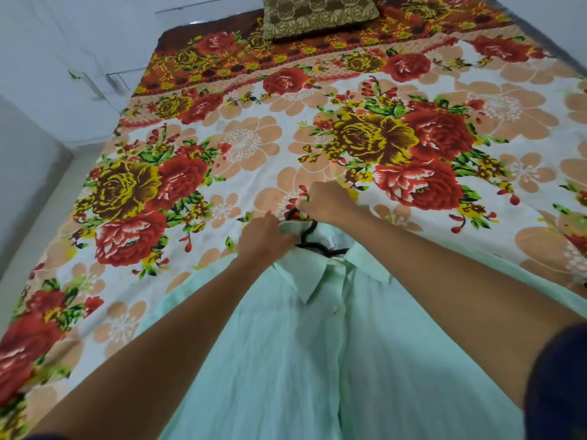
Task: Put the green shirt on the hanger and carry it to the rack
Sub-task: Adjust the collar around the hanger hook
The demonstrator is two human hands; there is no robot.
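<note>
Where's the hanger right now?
In the head view, the black hanger sits inside the green shirt's collar on the bed, between both hands, right hand at its hook.

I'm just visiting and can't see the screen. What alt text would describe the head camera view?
Two bare hands work a black hanger into the collar of a pale green shirt lying on a floral bedsheet: the left hand grips the collar, the right hand holds the hanger's hook. A brown patterned pillow lies at the far end.
</note>
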